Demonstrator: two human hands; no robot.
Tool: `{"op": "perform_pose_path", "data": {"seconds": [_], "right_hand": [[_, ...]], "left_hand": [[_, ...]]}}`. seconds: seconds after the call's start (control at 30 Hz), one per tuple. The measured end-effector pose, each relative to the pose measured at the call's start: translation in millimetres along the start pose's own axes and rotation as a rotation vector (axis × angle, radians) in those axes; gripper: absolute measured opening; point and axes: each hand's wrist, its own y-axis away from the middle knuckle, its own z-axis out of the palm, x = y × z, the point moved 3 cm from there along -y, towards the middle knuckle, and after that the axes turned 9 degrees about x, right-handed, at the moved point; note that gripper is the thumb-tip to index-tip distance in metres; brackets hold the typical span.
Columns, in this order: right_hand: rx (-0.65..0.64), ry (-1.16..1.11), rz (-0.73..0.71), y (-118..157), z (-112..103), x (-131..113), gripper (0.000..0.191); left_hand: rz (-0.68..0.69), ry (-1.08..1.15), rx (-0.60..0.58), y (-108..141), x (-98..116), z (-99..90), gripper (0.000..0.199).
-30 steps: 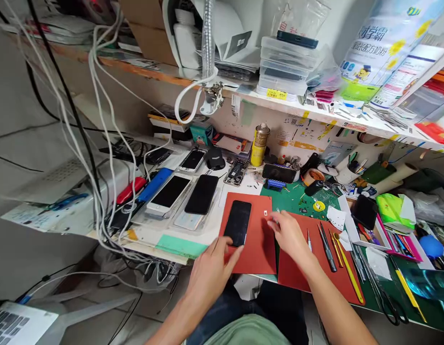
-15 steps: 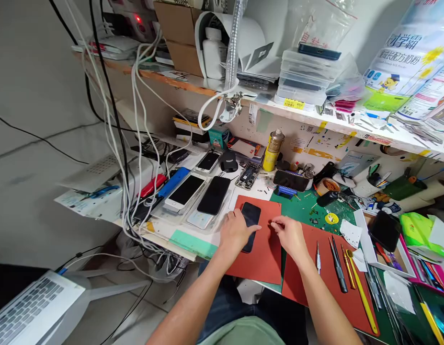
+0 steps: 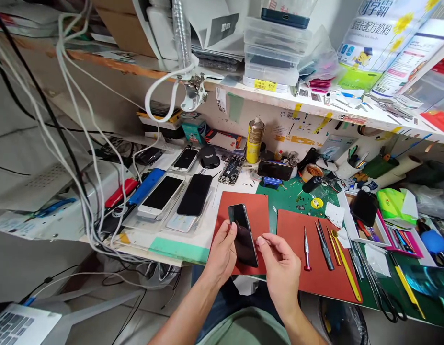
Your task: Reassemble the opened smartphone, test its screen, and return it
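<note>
A black smartphone [image 3: 245, 239] is tilted up over a red-brown mat [image 3: 258, 207], its dark screen facing me. My left hand [image 3: 222, 249] grips it along its left side, with the thumb resting on the edge of the screen. At the phone's right edge, my right hand [image 3: 282, 263] is closed with thumb and forefinger pinched together. Whatever lies between those fingertips is too small to make out. Right of this hand, on a second red-brown mat [image 3: 290, 227], lie a screwdriver [image 3: 306, 249], dark tweezers [image 3: 325, 251] and a yellow-handled tool [image 3: 346, 266].
Other phones, one white [image 3: 162, 191] and one black [image 3: 195, 194], lie to the left. Behind them are an opened phone [image 3: 232, 170] and a yellow spray can [image 3: 255, 141]. A loaded shelf [image 3: 279, 98] overhangs the back. White cables [image 3: 74, 163] hang at the left.
The phone has been lifted off the mat and tilted, with my left hand now around its side. My right hand has moved in to the phone's right edge. The camera view has shifted closer.
</note>
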Motion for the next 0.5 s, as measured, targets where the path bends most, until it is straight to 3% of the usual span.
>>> {"op": "perform_pose_path", "data": {"seconds": [0.2, 0.5], "right_hand": [[0.037, 0.058, -0.147, 4.3, -0.2, -6.2, 0.03], [0.083, 0.198, -0.362, 0.6, -7.5, -8.6, 0.02]], "left_hand": [[-0.044, 0.117, -0.055, 7.2, -8.2, 4.6, 0.052], [0.048, 0.033, -0.115, 10.3, -10.5, 4.6, 0.045]]}}
